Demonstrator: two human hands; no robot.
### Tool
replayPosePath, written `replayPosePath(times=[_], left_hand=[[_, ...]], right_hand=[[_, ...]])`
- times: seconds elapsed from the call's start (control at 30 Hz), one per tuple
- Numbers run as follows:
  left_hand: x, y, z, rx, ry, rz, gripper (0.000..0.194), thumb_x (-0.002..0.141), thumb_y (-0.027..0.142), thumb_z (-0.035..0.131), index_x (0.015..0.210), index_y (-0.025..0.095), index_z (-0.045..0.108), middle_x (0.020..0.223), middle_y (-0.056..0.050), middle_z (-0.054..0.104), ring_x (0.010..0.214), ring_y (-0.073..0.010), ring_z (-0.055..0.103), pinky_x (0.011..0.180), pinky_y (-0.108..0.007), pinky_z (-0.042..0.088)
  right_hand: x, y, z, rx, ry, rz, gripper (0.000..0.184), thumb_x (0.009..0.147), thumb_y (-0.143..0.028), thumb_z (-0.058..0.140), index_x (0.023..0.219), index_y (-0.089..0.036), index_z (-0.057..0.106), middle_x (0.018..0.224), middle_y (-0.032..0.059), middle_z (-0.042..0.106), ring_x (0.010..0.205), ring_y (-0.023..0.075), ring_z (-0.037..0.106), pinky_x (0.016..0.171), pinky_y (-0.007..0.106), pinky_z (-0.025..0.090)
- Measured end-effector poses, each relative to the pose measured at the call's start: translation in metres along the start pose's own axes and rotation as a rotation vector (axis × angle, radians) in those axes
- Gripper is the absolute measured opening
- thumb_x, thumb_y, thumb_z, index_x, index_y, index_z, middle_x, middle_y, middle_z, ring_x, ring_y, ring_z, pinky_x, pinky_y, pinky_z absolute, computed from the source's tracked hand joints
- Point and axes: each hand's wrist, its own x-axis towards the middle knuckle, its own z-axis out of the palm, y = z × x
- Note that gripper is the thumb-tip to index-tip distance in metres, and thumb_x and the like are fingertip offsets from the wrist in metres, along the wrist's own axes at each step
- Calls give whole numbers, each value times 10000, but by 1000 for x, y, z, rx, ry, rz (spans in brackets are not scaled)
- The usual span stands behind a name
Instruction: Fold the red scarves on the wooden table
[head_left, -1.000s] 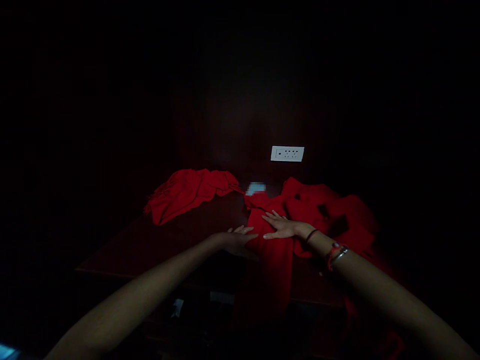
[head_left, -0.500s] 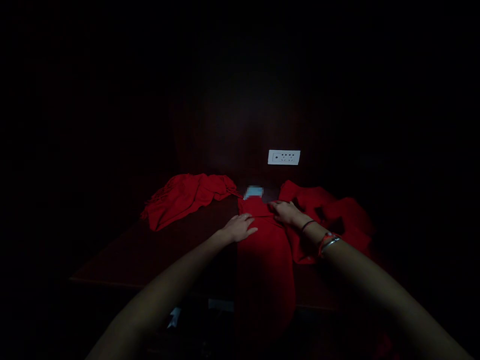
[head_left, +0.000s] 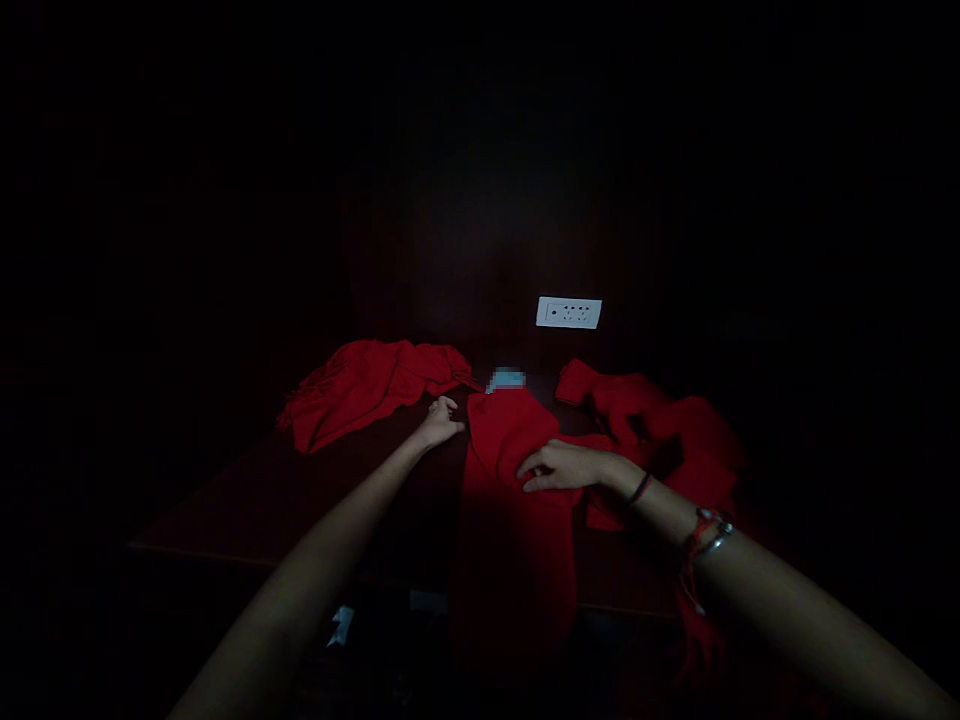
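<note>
A long red cloth [head_left: 510,500] lies down the middle of a dark table [head_left: 300,500] and hangs over its near edge. My left hand [head_left: 441,422] is at the cloth's far left corner, fingers curled in a pinch on its edge. My right hand [head_left: 562,466] rests on the cloth's right side with fingers bent and pressed down on the fabric. Bracelets circle my right wrist [head_left: 705,535].
A crumpled red cloth [head_left: 360,390] lies at the far left of the table and another red heap [head_left: 660,425] at the right. A white wall socket [head_left: 568,312] is behind. A small pale object [head_left: 507,379] sits by the far edge. The room is very dark.
My left hand moved away and left to the cloth's far corner. My right hand drew back toward me along the cloth's right side.
</note>
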Motion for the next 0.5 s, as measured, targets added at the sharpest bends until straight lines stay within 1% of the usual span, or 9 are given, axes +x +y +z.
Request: replayPosePath(times=[0.03, 0.07, 0.13, 0.17, 0.23, 0.3, 0.37, 0.4, 0.5], left_hand=[[2, -1, -7, -34, 46, -33, 314, 707, 224, 492, 991, 114, 414, 1010, -113, 501, 923, -151, 492, 794, -257, 376], [4, 1, -13, -54, 82, -45, 272, 746, 199, 426, 1005, 119, 403, 990, -106, 513, 910, -143, 498, 784, -251, 379], [5, 11, -16, -72, 106, -21, 267, 788, 230, 366, 1037, 136, 390, 990, -102, 523, 935, -155, 495, 795, -266, 372], [5, 18, -14, -88, 88, -9, 295, 781, 271, 396, 1047, 145, 392, 1006, -106, 524, 960, -174, 488, 805, -279, 366], [6, 30, -4, -156, 25, -49, 397, 708, 307, 520, 1057, 158, 402, 1051, -120, 516, 1005, -220, 470, 821, -302, 356], [9, 38, 8, -283, -27, -176, 417, 650, 238, 587, 1030, 170, 430, 1077, -118, 513, 1027, -236, 461, 825, -299, 357], [13, 38, 16, -415, -38, -304, 349, 669, 171, 550, 1002, 172, 445, 1068, -106, 523, 1008, -217, 481, 790, -276, 386], [15, 36, 18, -468, -40, -343, 316, 696, 153, 509, 1004, 170, 441, 1058, -101, 528, 983, -200, 500, 759, -262, 406], [19, 26, 14, -576, -91, -394, 229, 759, 129, 395, 980, 156, 448, 950, -89, 572, 824, -154, 571, 640, -230, 453]], right_hand=[[1, 1, 2, 10, 56, 21, 302, 788, -337, 414, 923, -153, 612, 835, 43, 621, 705, 121, 532, 684, 202, 376], [3, 5, 2, -1, 166, 74, 320, 805, -339, 382, 942, -152, 602, 892, 57, 610, 769, 130, 530, 730, 210, 368], [8, 15, -1, -65, 413, 278, 357, 808, -346, 369, 1037, -139, 546, 1027, 102, 555, 921, 171, 491, 817, 256, 337], [11, 21, -2, -92, 491, 415, 397, 787, -362, 404, 1089, -125, 506, 1080, 128, 520, 973, 202, 465, 833, 288, 330], [17, 34, -4, -62, 491, 656, 499, 717, -370, 504, 1131, -95, 458, 1096, 165, 500, 980, 247, 464, 797, 320, 358], [23, 43, -3, 43, 412, 764, 449, 686, -308, 542, 1078, -95, 492, 1022, 142, 552, 904, 224, 517, 731, 279, 395], [28, 49, -2, 114, 382, 762, 315, 729, -225, 472, 1019, -114, 527, 954, 93, 591, 835, 162, 551, 686, 215, 405], [30, 50, -2, 120, 395, 755, 297, 754, -200, 424, 1021, -118, 525, 964, 83, 590, 835, 141, 553, 685, 195, 404], [36, 49, -3, 88, 460, 749, 377, 770, -249, 413, 1107, -90, 470, 1092, 120, 526, 946, 160, 513, 750, 201, 389]])
